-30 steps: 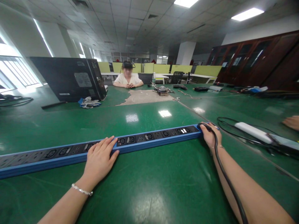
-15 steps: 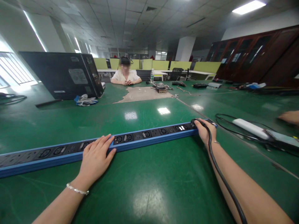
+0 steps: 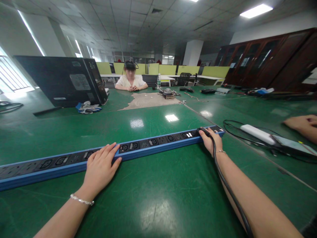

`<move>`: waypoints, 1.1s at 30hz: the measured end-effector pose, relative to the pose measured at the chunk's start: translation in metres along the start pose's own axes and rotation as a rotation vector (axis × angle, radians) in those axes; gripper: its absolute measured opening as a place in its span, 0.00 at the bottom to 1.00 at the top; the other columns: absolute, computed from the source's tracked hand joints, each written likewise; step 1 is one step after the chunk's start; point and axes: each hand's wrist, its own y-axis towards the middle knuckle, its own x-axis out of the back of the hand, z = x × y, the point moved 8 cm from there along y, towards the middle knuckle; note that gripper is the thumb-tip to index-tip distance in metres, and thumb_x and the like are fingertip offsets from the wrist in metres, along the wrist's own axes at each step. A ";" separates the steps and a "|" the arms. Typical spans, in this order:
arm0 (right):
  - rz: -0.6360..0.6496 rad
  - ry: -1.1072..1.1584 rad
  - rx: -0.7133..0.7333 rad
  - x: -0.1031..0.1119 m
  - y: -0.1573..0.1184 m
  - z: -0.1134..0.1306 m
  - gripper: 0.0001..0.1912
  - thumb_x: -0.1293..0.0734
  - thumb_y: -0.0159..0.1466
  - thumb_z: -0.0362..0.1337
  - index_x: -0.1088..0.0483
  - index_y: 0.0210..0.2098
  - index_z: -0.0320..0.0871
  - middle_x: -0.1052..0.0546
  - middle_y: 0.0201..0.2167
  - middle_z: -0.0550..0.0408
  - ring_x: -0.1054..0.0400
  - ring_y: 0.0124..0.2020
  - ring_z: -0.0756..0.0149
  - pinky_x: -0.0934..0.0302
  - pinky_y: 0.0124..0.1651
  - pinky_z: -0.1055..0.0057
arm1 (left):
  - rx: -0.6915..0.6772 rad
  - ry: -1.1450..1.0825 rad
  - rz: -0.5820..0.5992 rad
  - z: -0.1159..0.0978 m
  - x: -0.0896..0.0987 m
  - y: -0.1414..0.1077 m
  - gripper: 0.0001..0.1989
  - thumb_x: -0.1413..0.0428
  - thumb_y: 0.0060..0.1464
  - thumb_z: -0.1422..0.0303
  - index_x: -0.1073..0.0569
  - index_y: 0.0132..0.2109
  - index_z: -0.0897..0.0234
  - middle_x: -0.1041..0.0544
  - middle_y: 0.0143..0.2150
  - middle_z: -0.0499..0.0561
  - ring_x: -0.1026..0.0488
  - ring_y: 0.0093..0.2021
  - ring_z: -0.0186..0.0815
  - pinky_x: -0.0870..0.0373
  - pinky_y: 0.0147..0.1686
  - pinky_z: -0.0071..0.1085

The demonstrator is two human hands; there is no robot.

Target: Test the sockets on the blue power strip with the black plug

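A long blue power strip (image 3: 160, 146) with a row of black sockets lies slanted across the green table, its right end farther from me. My left hand (image 3: 102, 163) lies over the middle of the strip, fingers across its top to the far edge and thumb along the near side. Near the right end, my right hand (image 3: 211, 141) is closed around a black plug (image 3: 202, 131) at a socket. How deep the plug sits is hidden by my fingers. Its thick black power cord (image 3: 226, 185) runs down along my right forearm toward me.
A black computer case (image 3: 59, 81) stands at the back left beside work gloves (image 3: 88, 107). Opposite sits a person (image 3: 131, 81). Another person's hands (image 3: 300, 123) rest at the right edge, near a white adapter-like block (image 3: 257, 135) with black cables.
The view has turned slightly right, so most things appear shifted left. More of the other person's hands shows at the right edge. My hands keep their places on the strip and plug.
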 end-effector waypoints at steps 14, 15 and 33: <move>-0.042 0.342 0.098 0.003 -0.026 0.073 0.21 0.38 0.57 0.50 0.25 0.41 0.42 0.22 0.40 0.49 0.29 0.43 0.59 0.40 0.52 0.60 | 0.015 -0.027 0.011 0.002 -0.003 0.001 0.24 0.57 0.58 0.58 0.37 0.59 0.59 0.33 0.59 0.51 0.37 0.58 0.45 0.44 0.54 0.44; -0.002 0.331 0.103 -0.003 -0.031 0.080 0.21 0.38 0.57 0.50 0.26 0.42 0.43 0.22 0.41 0.50 0.30 0.43 0.59 0.39 0.52 0.61 | 0.017 -0.028 0.011 0.002 -0.003 0.001 0.24 0.57 0.58 0.58 0.37 0.59 0.59 0.33 0.59 0.51 0.37 0.58 0.45 0.45 0.54 0.43; 0.104 0.047 0.378 -0.026 -0.063 0.121 0.17 0.41 0.60 0.40 0.28 0.45 0.46 0.24 0.46 0.52 0.34 0.53 0.59 0.42 0.56 0.60 | 0.026 -0.057 0.027 0.002 -0.003 0.001 0.24 0.56 0.58 0.58 0.37 0.59 0.59 0.34 0.60 0.51 0.38 0.58 0.45 0.45 0.55 0.44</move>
